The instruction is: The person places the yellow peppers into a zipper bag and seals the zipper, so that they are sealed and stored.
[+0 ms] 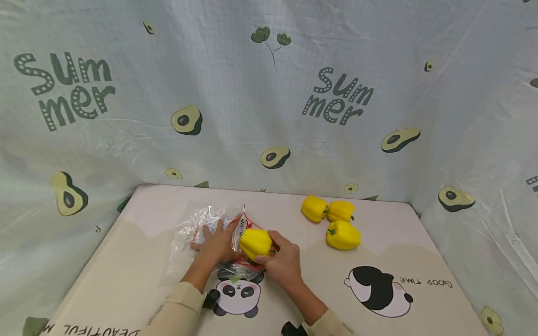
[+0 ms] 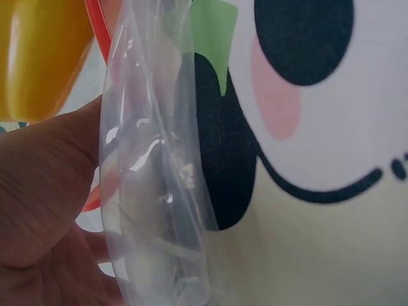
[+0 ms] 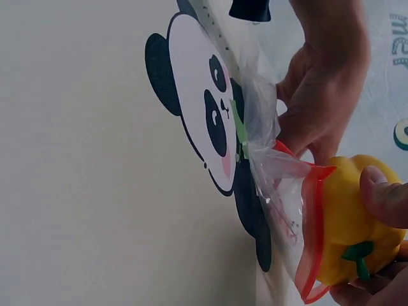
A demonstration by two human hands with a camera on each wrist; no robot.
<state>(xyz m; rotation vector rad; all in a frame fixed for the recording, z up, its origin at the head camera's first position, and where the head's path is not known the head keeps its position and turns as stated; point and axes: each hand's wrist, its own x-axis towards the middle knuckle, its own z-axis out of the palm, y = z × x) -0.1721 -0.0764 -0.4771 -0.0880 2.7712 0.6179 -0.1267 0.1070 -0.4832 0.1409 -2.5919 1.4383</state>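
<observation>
I find the fingers of my right hand (image 1: 286,261) curled round a yellow bell pepper (image 1: 255,243), thumb on one side and fingertips on the other, parted only by the pepper's breadth. The fingers of my left hand (image 1: 219,248) are spread and fairly straight over a clear plastic bag (image 2: 153,166); whether that thumb pinches the film or merely lies against it, I cannot tell. The pepper is located just left of my right fingers, near my left thumb, against the bag's red rim (image 3: 312,220); how much of it lies within the mouth cannot be established. Principal hazard, in my judgement: the film is limp, so any push from my right fingers could fold the rim inward and jam the pepper outside. Secondary: my left fingers, being spread, may give little hold, and the bag could slide along the desk (image 1: 399,254). Third: the smooth skin could slip past my right thumb, or the stem (image 3: 360,255) could snag the film. Condition of the pepper: bright, even yellow, glossy, blocky, with rounded lobes; green stem turned towards my right fingers; no dent or blemish noted on the visible faces. Three similar peppers (image 1: 343,234) lie beyond my right fingers, to their right, well apart from the bag.
</observation>
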